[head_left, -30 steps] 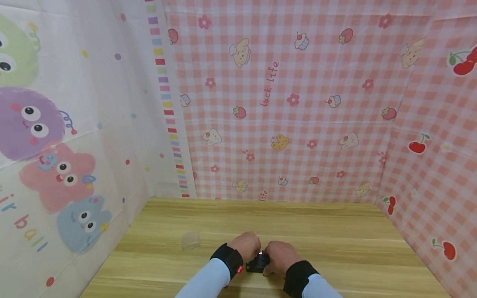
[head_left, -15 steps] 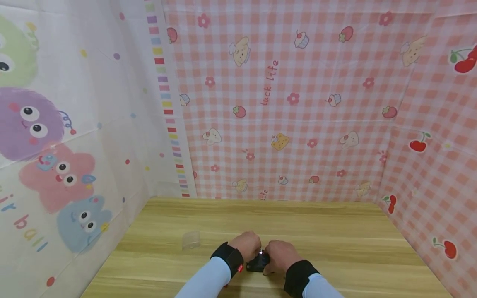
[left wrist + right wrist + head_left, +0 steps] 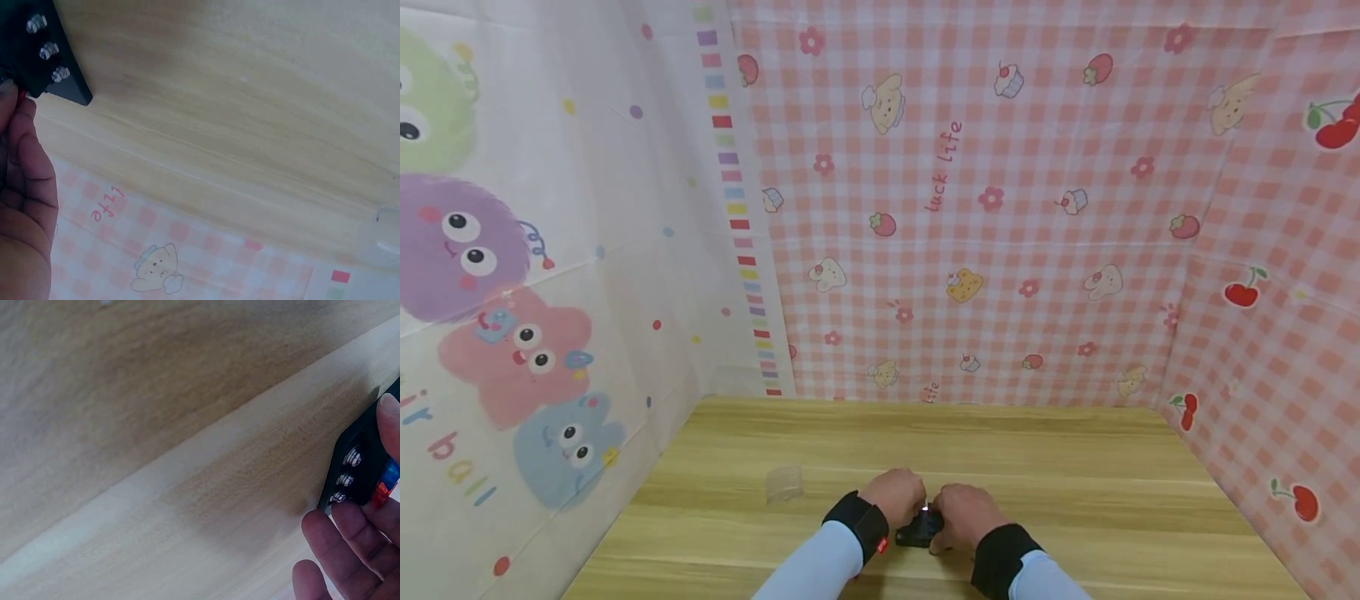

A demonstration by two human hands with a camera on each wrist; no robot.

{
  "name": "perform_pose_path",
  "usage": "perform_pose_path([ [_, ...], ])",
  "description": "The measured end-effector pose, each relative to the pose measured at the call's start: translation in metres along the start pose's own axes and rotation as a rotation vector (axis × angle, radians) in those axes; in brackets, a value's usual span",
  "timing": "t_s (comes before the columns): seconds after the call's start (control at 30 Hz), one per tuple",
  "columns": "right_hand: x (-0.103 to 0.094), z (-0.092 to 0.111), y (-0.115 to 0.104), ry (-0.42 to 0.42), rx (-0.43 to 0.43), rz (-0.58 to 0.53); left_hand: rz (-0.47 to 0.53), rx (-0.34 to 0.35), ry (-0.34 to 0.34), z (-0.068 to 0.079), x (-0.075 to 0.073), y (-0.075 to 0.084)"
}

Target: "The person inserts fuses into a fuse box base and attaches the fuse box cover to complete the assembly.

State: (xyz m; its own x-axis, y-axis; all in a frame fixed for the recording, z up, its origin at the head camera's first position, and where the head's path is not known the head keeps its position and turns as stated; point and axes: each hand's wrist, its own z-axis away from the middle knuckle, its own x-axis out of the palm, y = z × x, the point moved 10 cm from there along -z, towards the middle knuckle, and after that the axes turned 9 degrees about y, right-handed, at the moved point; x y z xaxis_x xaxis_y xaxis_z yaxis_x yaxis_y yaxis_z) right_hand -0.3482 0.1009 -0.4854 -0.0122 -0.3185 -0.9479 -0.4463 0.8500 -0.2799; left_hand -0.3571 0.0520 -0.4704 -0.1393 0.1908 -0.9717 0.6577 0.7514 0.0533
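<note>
A small black block (image 3: 917,531) with a flat base stands on the table between my two hands. Several metal screw posts (image 3: 48,50) line one side of it in the left wrist view. In the right wrist view a red part (image 3: 380,494) and a blue part (image 3: 390,472) show on it, beside my fingers. My right hand (image 3: 967,514) holds the block from the right, thumb on one side and fingers on the other. My left hand (image 3: 897,495) has curled fingers, thumb and forefinger pinching at the block's edge where a bit of red shows; its fingertips are partly hidden.
A clear plastic piece (image 3: 785,484) lies on the wood-grain table (image 3: 1037,450), left of my hands. Behind the table hangs a pink checked cloth (image 3: 970,250), with a white cartoon cloth (image 3: 647,250) on the left. Black bands (image 3: 857,525) wrap both wrists.
Almost nothing differs. Both hands stay at the block in the same hold, and the head view shifts only slightly.
</note>
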Motion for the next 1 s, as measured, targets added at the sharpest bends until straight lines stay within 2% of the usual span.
perform_pose_path([
  [0.17,0.002,0.000,0.001,-0.011,0.020,-0.017,0.028,-0.012,0.006,0.002,0.002,-0.003],
  [0.4,0.000,-0.001,0.000,-0.003,0.011,-0.002,0.008,0.023,0.056,0.004,-0.004,0.000],
  [0.5,0.000,-0.001,0.000,-0.003,0.020,-0.013,-0.003,0.015,0.045,0.003,0.000,-0.001],
  [0.7,-0.001,-0.001,0.001,0.010,0.025,-0.016,-0.091,0.035,0.026,-0.002,0.008,0.003],
  [0.9,0.002,-0.003,0.002,-0.001,0.030,0.000,-0.077,-0.009,-0.045,-0.003,0.008,0.002],
  [1.0,0.002,-0.004,0.002,-0.009,0.033,0.005,-0.062,-0.014,-0.055,-0.003,0.007,0.001],
])
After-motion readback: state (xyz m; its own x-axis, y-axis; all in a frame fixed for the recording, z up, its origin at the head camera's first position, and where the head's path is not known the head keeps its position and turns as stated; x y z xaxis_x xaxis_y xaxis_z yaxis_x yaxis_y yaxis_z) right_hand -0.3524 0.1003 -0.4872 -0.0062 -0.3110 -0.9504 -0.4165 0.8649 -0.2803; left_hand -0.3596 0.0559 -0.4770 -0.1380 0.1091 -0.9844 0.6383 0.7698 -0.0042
